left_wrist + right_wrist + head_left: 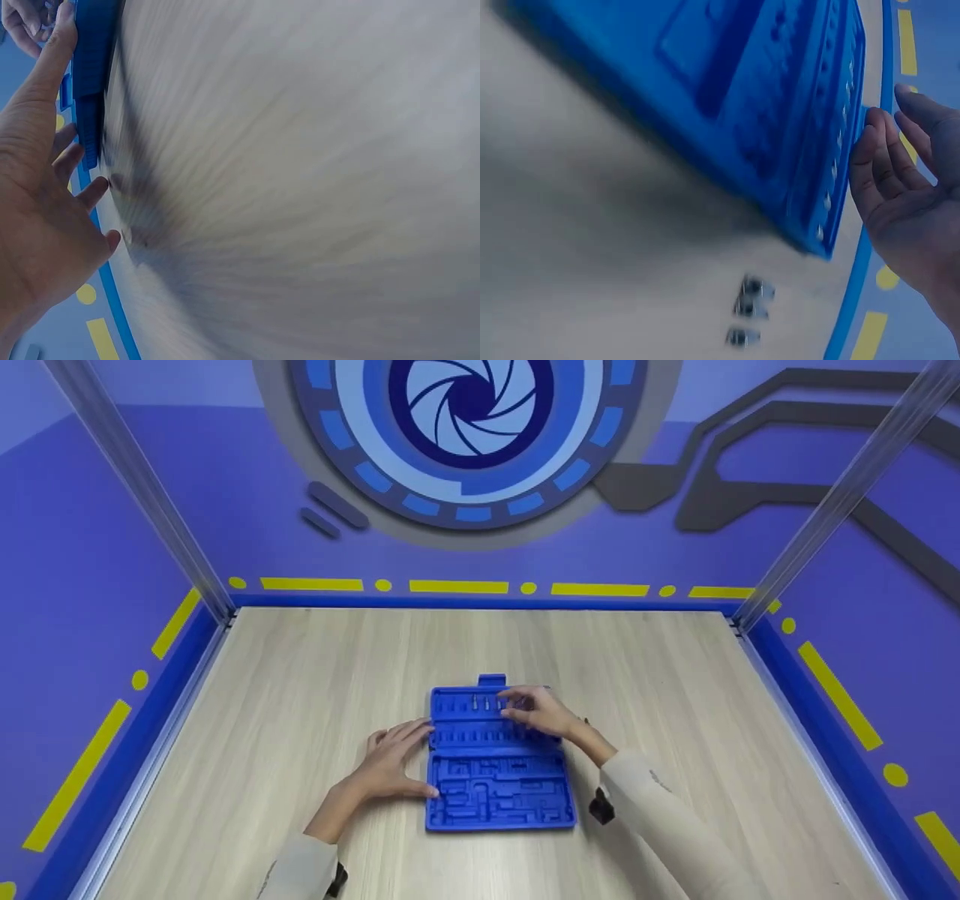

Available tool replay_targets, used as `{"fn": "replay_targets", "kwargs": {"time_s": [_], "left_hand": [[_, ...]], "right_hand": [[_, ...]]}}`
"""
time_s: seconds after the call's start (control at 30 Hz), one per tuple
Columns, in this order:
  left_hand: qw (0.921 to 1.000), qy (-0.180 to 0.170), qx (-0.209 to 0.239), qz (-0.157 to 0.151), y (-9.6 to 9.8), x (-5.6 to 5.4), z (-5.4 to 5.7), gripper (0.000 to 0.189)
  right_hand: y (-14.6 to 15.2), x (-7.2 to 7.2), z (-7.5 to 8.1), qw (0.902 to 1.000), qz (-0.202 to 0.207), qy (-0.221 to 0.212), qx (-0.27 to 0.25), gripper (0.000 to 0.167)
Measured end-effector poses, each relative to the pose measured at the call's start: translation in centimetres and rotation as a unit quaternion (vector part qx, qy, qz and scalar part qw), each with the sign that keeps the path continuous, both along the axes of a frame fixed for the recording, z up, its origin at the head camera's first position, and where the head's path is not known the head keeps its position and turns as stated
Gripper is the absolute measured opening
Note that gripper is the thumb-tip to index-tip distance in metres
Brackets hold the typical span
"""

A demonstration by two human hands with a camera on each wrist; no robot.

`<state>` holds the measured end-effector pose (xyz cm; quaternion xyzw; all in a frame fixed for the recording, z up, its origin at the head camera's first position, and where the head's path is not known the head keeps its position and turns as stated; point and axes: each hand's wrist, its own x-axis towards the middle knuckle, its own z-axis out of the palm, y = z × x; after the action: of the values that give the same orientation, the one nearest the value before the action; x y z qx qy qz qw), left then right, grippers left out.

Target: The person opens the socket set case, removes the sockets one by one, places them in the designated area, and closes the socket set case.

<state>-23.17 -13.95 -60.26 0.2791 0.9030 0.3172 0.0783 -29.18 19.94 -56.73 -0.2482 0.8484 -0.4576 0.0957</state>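
A blue moulded tool case [495,791] lies unfolded on the table, its inside full of shaped slots. Small metal bits [487,703] stand in the far row of its upper half; the right wrist view shows the row of bits [835,169] running along the case's edge. My left hand [390,765] rests at the case's left side, fingers spread and thumb on the near half's rim. Over the far row hovers my right hand [541,711], its fingers loosely bent and thumb apart from them. Nothing shows between those fingers in the right wrist view.
In the right wrist view, three small metal pieces [748,307] lie on the table beside the case; my right arm largely hides that spot from the head view. A latch tab [492,680] sticks out at the case's far edge. Blue walls [480,562] surround the wooden table [300,675].
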Motion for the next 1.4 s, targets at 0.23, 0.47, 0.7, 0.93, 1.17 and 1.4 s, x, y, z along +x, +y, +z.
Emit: {"fn": "replay_targets", "kwargs": {"time_s": [0.23, 0.47, 0.7, 0.93, 1.17, 1.4], "left_hand": [[0.9999, 0.006, -0.010, 0.005, 0.2, -0.2, 0.0, 0.114], [1.0000, 0.008, 0.000, 0.005, 0.1, 0.1, -0.5, 0.114], [0.9999, 0.011, 0.003, 0.003, 0.1, 0.3, -0.6, 0.114], [0.9999, 0.010, -0.002, 0.001, 0.0, -0.1, -0.4, 0.114], [0.9999, 0.010, -0.003, 0.003, -0.1, 0.0, -0.5, 0.114], [0.9999, 0.010, -0.002, 0.002, -0.1, 0.0, -0.2, 0.115]], "right_hand": [[-3.6, -0.2, -1.4, 0.9988, -0.040, 0.019, -0.023, 0.036], [-5.4, -1.0, -2.9, 0.9929, -0.090, 0.073, 0.026, 0.029], [-6.4, -1.4, -3.1, 0.9785, -0.150, 0.086, 0.113, 0.028], [-6.9, -1.4, -3.0, 0.9710, -0.180, 0.089, 0.130, 0.029], [-7.2, -1.3, -2.5, 0.9704, -0.184, 0.055, 0.146, 0.027], [-7.6, -1.7, -1.9, 0.9676, -0.185, 0.028, 0.169, 0.026]]}}
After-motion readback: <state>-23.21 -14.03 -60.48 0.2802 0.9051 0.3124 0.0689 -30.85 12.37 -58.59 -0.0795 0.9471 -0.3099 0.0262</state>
